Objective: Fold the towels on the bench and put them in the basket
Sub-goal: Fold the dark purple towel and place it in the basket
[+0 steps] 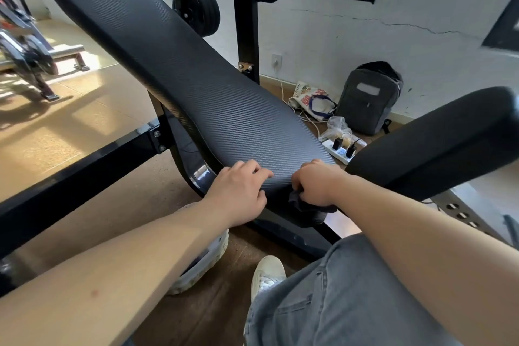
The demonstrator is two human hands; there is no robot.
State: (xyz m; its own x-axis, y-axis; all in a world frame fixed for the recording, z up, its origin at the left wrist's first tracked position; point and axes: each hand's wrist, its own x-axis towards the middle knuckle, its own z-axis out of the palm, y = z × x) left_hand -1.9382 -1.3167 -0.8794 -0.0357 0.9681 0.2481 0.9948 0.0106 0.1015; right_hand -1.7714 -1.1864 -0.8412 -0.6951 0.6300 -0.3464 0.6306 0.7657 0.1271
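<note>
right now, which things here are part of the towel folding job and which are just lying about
Job:
bench
towel, gripped by the right hand at the bench's near end
left hand, resting on the bench

Lying about, on the floor by the wall:
backpack
tote bag
power strip
plastic bag

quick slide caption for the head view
Left hand rests on the bench pad; right hand grips a dark towel at its near end.

Left grip (238, 191) flat (right grip (316, 182) curled)
</note>
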